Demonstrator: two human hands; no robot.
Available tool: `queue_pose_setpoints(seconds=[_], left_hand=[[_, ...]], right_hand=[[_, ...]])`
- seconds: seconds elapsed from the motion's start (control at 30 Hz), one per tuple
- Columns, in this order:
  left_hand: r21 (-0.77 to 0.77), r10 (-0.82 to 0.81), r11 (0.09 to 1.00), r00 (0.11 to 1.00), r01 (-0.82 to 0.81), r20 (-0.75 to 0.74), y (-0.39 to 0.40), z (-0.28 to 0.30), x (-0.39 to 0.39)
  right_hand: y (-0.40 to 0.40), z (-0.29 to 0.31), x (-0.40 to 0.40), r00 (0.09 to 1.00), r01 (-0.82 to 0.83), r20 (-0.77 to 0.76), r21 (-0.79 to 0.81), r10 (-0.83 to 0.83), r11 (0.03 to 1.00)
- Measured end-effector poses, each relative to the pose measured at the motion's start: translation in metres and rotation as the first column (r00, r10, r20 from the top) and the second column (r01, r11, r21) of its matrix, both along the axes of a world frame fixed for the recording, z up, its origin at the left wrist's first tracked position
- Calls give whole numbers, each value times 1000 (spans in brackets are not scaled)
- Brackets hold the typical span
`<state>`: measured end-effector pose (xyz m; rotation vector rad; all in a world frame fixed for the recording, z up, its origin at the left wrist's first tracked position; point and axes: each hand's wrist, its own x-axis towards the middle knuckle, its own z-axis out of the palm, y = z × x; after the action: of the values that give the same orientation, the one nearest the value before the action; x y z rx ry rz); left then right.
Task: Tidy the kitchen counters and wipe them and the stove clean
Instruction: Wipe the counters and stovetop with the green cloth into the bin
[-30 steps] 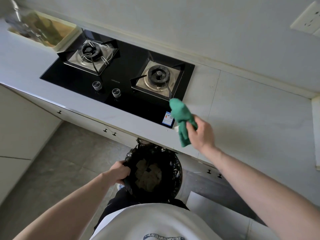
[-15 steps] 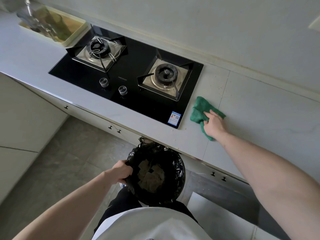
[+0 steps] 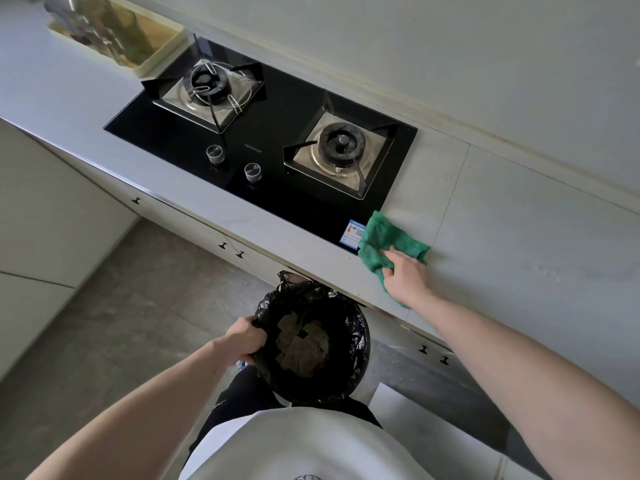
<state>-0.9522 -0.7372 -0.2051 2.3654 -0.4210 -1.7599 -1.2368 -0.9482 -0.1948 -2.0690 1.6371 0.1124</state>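
A green cloth (image 3: 382, 242) lies flat on the pale counter (image 3: 519, 237), just right of the black two-burner stove (image 3: 277, 140) and touching its front right corner. My right hand (image 3: 405, 275) presses down on the cloth, fingers spread over it. Below the counter edge, my left hand (image 3: 244, 336) grips the rim of a round bin lined with a black bag (image 3: 349, 327); crumpled brownish waste lies inside. Small crumbs dot the counter near the cloth and along the wall joint.
A cream tray (image 3: 162, 51) holding glass bottles stands at the back left beside the stove. Two knobs (image 3: 235, 164) sit at the stove's front. Cabinet fronts with small dark handles (image 3: 230, 249) run below the counter. Grey floor tiles lie to the left.
My right hand brought the cloth down from the air onto the counter and slid it left toward the stove's corner. My left hand kept its hold on the bin.
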Motion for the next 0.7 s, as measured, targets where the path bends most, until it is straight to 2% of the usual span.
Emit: queue_pose_setpoints(seconds=[0.13, 0.27, 0.47, 0.6, 0.7], left_hand=[[-10, -13, 1000, 1000, 13, 15, 1, -2, 1], [-25, -31, 999, 999, 32, 21, -1, -2, 3], [-22, -65, 998, 997, 66, 40, -2, 3, 3], [-24, -62, 998, 997, 63, 44, 0, 5, 4], [-34, -44, 998, 998, 46, 39, 4, 2, 7]], right_hand=[[35, 9, 12, 997, -78, -7, 30, 78, 996], [79, 15, 33, 990, -130, 59, 69, 126, 989], [139, 27, 48, 940, -331, 132, 139, 314, 933], [120, 45, 51, 944, -272, 206, 54, 256, 961], [91, 60, 45, 942, -165, 277, -106, 188, 981]])
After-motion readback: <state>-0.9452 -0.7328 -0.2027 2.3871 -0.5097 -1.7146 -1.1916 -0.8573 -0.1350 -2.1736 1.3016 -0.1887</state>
